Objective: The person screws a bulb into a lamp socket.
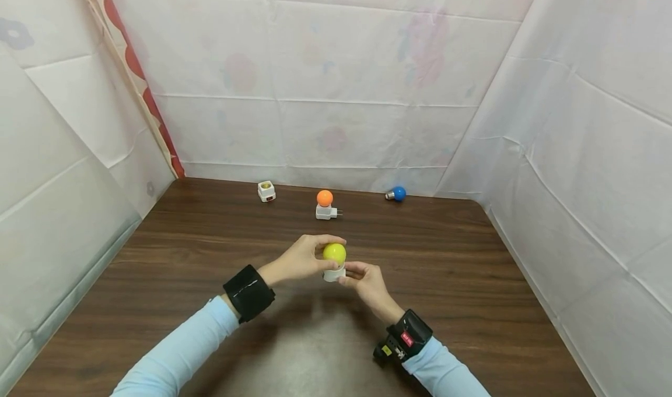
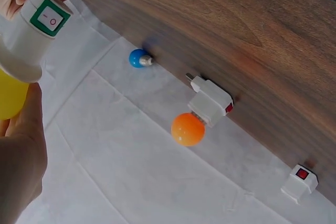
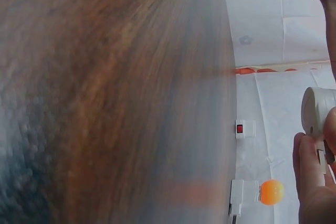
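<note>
A yellow light bulb (image 1: 335, 253) sits in a round white lamp socket (image 1: 333, 275), held above the table in front of me. My left hand (image 1: 304, 259) grips the bulb from its left side, thumb and fingers around the globe. Pinched in my right hand (image 1: 371, 287) is the socket's lower part. A switch (image 2: 50, 21) framed in green shows on the socket's side in the left wrist view. The right wrist view catches only the socket (image 3: 316, 109) and the fingers on it; the bulb is out of sight there.
Farther back, an orange bulb (image 1: 324, 198) stands in a white plug-in socket (image 1: 325, 213) with its pins pointing right. A bulbless white socket (image 1: 266, 192) with a red switch is at back left. A blue bulb (image 1: 399, 193) lies at back right. White sheeting (image 1: 325, 123) encloses the wooden table (image 1: 220, 228).
</note>
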Demonstrator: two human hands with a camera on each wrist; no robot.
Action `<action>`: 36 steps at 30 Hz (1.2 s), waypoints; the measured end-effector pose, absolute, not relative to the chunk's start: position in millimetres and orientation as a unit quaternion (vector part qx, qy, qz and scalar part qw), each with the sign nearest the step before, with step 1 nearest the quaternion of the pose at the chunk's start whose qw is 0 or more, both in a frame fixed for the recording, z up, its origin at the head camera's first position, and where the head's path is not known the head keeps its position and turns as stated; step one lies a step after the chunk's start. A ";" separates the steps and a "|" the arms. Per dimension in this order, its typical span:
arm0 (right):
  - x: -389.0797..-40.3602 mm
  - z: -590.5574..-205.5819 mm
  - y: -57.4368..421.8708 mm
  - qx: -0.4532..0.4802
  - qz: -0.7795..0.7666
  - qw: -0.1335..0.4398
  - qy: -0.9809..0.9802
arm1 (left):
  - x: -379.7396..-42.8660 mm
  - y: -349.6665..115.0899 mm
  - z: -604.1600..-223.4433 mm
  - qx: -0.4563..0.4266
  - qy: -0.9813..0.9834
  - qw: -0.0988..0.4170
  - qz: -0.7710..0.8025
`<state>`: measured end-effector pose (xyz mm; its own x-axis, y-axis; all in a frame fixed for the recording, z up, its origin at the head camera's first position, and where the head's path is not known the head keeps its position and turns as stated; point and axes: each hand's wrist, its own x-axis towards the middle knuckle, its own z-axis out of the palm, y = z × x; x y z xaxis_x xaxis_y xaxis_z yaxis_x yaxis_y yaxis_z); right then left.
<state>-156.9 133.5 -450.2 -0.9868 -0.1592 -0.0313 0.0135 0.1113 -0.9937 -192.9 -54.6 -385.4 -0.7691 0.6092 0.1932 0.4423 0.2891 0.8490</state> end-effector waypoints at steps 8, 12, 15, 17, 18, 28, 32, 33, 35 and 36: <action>-160.5 -450.3 132.6 -0.035 -0.669 0.060 0.740 | -194.8 -48.8 -389.9 0.311 0.811 0.028 0.495; -162.1 -449.2 130.9 -0.019 -0.676 0.050 0.735 | -193.8 -41.8 -389.1 0.277 0.836 -0.014 0.473; -162.7 -449.4 129.8 -0.013 -0.679 0.046 0.732 | -192.1 -38.0 -388.2 0.249 0.855 -0.036 0.453; -163.0 -449.9 129.4 -0.012 -0.682 0.046 0.730 | -191.1 -36.8 -388.3 0.239 0.863 -0.044 0.444; -162.9 -450.1 129.1 -0.013 -0.682 0.044 0.730 | -190.6 -36.8 -387.9 0.237 0.864 -0.045 0.442; -164.0 -453.1 129.1 -0.010 -0.683 0.045 0.729 | -190.3 -39.7 -388.7 0.259 0.854 -0.033 0.450; -163.1 -454.2 129.9 -0.020 -0.681 0.049 0.730 | -192.3 -41.7 -390.3 0.272 0.850 -0.014 0.451; -163.1 -454.3 130.2 -0.022 -0.680 0.049 0.731 | -192.8 -42.4 -390.3 0.280 0.847 -0.010 0.452; -163.1 -454.8 130.6 -0.027 -0.681 0.048 0.730 | -194.2 -44.3 -390.8 0.296 0.836 0.007 0.461; -163.1 -455.0 130.9 -0.030 -0.681 0.049 0.730 | -194.9 -45.3 -390.7 0.303 0.830 0.018 0.468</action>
<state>-163.1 130.9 -455.0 -0.9935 -0.1101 -0.0302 0.0223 0.0720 -0.9972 -194.9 -45.3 -390.7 -0.8154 0.5198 0.2549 0.4869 0.3777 0.7875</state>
